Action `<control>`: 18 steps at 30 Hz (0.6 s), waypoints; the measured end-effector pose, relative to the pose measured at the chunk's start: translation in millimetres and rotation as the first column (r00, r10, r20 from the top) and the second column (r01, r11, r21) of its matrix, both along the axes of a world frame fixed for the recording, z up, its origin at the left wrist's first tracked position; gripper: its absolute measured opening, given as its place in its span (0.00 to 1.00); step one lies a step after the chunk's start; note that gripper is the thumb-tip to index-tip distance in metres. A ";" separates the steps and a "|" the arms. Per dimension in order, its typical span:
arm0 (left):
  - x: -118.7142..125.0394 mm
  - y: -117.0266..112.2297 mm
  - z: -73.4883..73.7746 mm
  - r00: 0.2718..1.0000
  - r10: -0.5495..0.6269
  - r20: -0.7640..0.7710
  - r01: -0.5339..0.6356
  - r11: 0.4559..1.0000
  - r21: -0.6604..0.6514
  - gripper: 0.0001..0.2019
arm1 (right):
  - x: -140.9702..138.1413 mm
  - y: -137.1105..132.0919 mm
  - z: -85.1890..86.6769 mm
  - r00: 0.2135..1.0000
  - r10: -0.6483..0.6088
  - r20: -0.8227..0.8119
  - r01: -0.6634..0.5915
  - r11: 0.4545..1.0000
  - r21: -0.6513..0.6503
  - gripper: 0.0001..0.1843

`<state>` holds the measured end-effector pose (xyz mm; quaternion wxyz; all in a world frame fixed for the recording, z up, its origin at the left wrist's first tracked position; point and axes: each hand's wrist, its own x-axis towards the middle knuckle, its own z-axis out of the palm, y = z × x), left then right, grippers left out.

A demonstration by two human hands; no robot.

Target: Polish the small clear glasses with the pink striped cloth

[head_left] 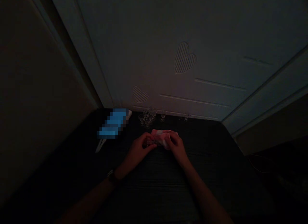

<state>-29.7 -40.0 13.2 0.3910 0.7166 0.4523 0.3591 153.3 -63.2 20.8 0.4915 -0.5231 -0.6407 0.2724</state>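
Note:
In the dim head view my left hand (141, 147) is closed around a small clear stemmed glass (149, 141), which lies tilted on its side. My right hand (176, 145) grips a pink and white cloth (162, 134), bunched up against the glass's right end. Just beyond the hands several more small stemmed glasses (147, 117) stand in a cluster. One glass (163, 116) is a little to the right of them, and another (186, 117) stands farther right by the wall.
A lit, pixelated screen (113, 123) on a white stand (101, 144) is at the back left of the dark table (154, 188). A pale wall panel (149, 57) with raised hearts rises behind. Past the table's right edge a thin cable (256, 166) hangs.

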 end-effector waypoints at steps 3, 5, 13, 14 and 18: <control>-0.7 2.2 -1.4 0.997 -0.035 0.068 0.037 0.999 -0.030 0.10 | -0.6 -0.5 0.7 1.000 0.024 -0.008 -0.024 1.000 -0.005 0.12; -0.7 2.8 -1.7 0.993 -0.058 0.101 0.064 0.997 -0.049 0.09 | -1.6 -0.6 0.7 0.999 0.041 -0.018 -0.041 0.999 -0.021 0.12; 0.6 0.7 1.7 0.993 -0.073 0.093 0.069 0.997 0.039 0.08 | -4.0 -1.0 -2.1 0.998 0.065 0.013 -0.063 0.995 -0.072 0.15; 0.6 0.7 2.0 0.993 -0.071 0.093 0.067 0.997 0.041 0.08 | -4.0 -1.1 -2.4 0.998 0.065 0.020 -0.063 0.995 -0.078 0.15; 0.6 0.7 3.3 0.995 -0.063 0.081 0.060 0.997 0.038 0.08 | -4.2 -0.7 -3.0 0.998 0.047 0.044 -0.042 0.995 -0.094 0.16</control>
